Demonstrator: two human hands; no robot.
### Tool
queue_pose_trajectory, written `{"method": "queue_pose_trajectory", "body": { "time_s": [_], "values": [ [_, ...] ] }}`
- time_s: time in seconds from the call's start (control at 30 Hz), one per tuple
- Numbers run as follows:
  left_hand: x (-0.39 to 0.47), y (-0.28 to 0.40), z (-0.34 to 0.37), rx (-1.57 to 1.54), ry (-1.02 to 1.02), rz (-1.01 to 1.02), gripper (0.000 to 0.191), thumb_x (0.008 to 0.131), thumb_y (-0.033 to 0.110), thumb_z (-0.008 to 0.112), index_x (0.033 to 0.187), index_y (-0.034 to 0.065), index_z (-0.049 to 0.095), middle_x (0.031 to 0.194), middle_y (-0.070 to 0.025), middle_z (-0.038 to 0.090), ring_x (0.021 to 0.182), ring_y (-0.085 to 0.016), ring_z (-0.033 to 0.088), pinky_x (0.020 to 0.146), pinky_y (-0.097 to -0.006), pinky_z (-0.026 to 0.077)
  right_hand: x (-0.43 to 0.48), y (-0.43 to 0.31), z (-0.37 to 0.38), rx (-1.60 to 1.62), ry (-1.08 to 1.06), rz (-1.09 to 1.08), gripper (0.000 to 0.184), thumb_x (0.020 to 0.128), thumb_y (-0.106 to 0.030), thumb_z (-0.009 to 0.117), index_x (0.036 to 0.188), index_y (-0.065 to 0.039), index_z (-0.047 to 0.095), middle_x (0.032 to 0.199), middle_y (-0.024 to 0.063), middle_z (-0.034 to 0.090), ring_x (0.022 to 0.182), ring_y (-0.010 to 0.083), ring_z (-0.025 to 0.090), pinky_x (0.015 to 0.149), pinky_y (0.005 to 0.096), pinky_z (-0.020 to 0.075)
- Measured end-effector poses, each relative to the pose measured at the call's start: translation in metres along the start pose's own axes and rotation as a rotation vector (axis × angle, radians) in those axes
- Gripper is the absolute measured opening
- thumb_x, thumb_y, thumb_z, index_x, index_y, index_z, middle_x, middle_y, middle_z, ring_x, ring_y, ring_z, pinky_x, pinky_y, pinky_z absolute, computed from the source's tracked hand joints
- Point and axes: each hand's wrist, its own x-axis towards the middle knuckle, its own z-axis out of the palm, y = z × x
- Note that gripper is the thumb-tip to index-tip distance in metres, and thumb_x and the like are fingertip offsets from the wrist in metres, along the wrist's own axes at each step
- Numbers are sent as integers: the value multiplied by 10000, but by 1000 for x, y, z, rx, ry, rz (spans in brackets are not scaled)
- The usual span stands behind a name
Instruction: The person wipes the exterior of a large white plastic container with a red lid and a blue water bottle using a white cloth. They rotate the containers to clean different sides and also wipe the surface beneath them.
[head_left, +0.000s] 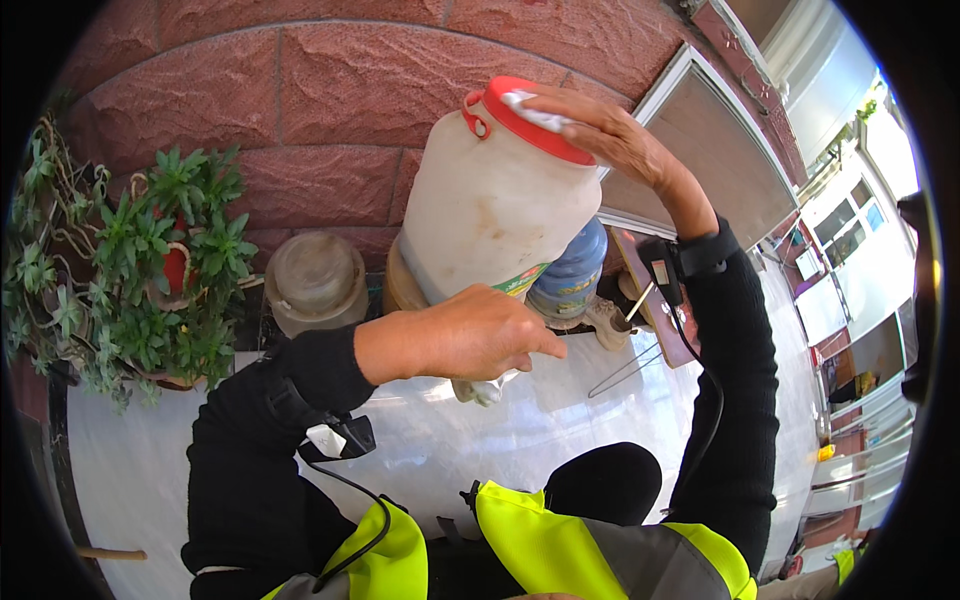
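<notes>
A large whitish plastic barrel with a red screw lid stands tilted in the view before me. My right hand presses a white wad of cloth or tissue onto the lid's top. In front of the barrel's lower part is my left hand, its fingers curled. A crumpled pale cloth or plastic piece shows beneath those fingers and appears gripped by them. The barrel's green label is partly hidden behind my left hand. Brown stains mark the barrel's side.
Potted succulents grow at left, beside an upturned dusty container. Behind the barrel rises a red stone wall. A blue water bottle, a shoe and a small wooden stool are at right, on shiny floor tiles.
</notes>
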Motion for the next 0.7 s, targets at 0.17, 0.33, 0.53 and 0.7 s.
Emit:
{"method": "queue_pose_trajectory", "body": {
  "time_s": [0.17, 0.33, 0.53, 0.7],
  "values": [
    [0, -6, 5, 27, -39, -49, 360, 776, 109, 663, 1130, 153, 620, 915, -77, 652, 833, -285, 622, 648, -380, 487, 15, 19, 10, -91, 156, 177, 338, 952, -232, 445, 1232, -97, 578, 1215, 142, 590, 1116, 306, 550, 963, 360, 415],
    [6, -7, 10, 32, -48, -48, 362, 773, 111, 664, 1130, 159, 620, 918, -78, 654, 836, -292, 621, 645, -385, 486, 34, -1, 28, -292, 217, -73, 332, 891, -137, 531, 1217, -114, 589, 1242, 108, 572, 1154, 286, 527, 970, 355, 431],
    [9, -12, 14, 57, -117, -85, 359, 772, 122, 669, 1126, 160, 624, 909, -79, 652, 836, -292, 616, 654, -393, 486, 1, -52, 71, -767, 165, -245, 365, 764, -55, 527, 1121, -55, 604, 1266, 88, 535, 1273, 307, 405, 1058, 437, 336],
    [10, -13, 16, 1, -60, -67, 321, 781, 126, 660, 1101, 152, 641, 919, -72, 657, 842, -288, 620, 688, -379, 490, -31, -44, 83, -530, 294, -262, 380, 729, -28, 510, 1091, -47, 624, 1254, 103, 543, 1247, 335, 431, 1031, 459, 351]
  ]
}}
